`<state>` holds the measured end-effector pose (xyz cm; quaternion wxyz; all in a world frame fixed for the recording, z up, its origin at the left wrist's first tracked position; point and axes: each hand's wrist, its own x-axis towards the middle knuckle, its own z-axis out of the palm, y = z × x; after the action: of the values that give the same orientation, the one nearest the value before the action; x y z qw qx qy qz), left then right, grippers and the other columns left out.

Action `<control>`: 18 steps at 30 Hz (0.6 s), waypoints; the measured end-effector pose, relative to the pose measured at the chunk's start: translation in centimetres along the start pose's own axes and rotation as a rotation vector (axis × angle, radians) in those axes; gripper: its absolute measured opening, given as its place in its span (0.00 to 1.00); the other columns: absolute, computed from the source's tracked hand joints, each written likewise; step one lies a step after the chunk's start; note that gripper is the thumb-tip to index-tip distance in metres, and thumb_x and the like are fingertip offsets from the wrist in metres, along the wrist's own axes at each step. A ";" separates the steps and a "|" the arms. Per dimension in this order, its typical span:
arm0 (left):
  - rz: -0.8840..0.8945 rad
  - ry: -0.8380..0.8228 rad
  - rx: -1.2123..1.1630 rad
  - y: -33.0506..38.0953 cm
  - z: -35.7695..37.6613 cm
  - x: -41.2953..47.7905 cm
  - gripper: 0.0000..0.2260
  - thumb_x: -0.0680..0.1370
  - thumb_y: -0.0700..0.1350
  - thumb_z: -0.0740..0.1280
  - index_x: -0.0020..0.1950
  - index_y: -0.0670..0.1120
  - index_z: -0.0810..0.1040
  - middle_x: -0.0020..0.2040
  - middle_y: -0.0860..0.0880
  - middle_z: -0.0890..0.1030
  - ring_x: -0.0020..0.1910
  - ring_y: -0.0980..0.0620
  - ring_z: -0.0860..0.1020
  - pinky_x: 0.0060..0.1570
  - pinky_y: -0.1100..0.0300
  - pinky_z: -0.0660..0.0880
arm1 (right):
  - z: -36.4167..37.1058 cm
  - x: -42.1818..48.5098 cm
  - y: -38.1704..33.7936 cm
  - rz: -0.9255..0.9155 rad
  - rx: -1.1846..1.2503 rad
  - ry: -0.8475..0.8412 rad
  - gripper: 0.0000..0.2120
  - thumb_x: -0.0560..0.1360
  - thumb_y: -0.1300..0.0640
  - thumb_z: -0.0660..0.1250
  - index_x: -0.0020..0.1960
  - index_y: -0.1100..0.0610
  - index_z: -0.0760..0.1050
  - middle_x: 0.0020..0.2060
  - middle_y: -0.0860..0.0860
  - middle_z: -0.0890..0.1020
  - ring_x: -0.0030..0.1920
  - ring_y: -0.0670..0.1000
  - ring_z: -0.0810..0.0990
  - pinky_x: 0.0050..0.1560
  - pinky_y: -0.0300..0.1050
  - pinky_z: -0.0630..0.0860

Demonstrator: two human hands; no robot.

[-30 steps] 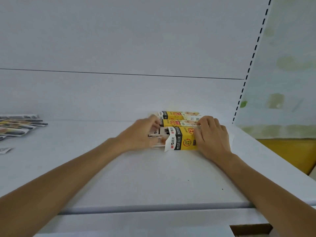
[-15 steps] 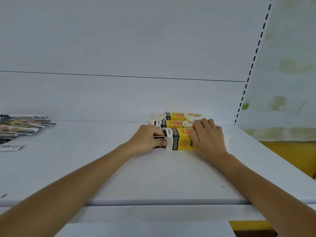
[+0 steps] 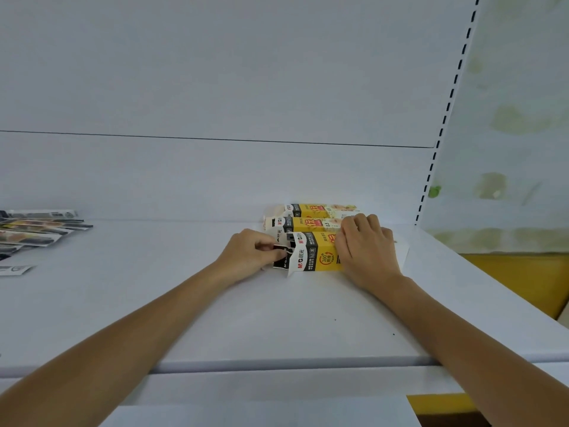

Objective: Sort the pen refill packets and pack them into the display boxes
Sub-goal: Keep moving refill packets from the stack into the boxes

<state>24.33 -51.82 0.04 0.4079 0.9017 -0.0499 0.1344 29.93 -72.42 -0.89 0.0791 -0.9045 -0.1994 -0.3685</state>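
Nearest display box point(image 3: 317, 257) lies on the shelf point(image 3: 277, 318) with its long axis left to right, open mouth toward your left. Your right hand point(image 3: 366, 251) clasps its right half, fingers curled over the far edge, steadying it. Your left hand point(image 3: 249, 254) pinches a dark printed piece point(image 3: 281, 257) at the mouth; flap or packet end cannot be told. Any insertion would run rightward along that axis, so the left hand leads. Loose refill packets point(image 3: 37, 229) lie well apart, far left.
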 end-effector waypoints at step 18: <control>0.001 -0.147 -0.217 0.9 1.2 0.3 0.07 0.75 0.42 0.69 0.50 0.49 0.84 0.44 0.57 0.84 0.45 0.62 0.80 0.46 0.70 0.72 | -0.1 0.2 -1.4 -0.020 0.024 -0.044 0.26 0.72 0.45 0.34 0.46 0.57 0.68 0.41 0.51 0.70 0.44 0.52 0.64 0.43 0.49 0.66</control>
<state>24.68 -53.35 0.00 0.4981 0.8597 -0.0945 0.0620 29.47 -71.14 -0.66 0.0818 -0.9094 -0.2147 -0.3467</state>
